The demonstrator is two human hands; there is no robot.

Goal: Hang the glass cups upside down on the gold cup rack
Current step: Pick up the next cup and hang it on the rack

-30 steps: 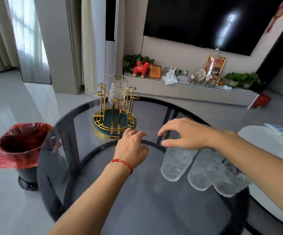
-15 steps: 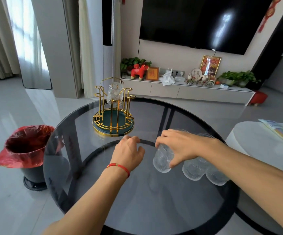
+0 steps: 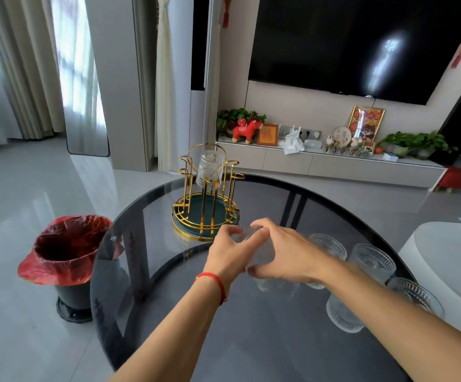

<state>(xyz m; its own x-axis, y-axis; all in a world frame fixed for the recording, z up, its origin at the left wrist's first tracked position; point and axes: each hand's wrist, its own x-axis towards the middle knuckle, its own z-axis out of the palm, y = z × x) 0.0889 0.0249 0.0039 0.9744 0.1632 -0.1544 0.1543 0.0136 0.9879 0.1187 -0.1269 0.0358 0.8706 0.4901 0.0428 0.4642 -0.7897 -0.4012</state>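
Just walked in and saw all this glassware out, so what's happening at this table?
A person is loading a gold cup rack on the round glass table. One glass cup already hangs upside down on it. Both hands, the left hand and right hand, are closed around another clear cup just in front of the rack. More cups wait on the table to the right.

Glossy gold rack (image 3: 206, 194), ribbed glass cups (image 3: 373, 261)
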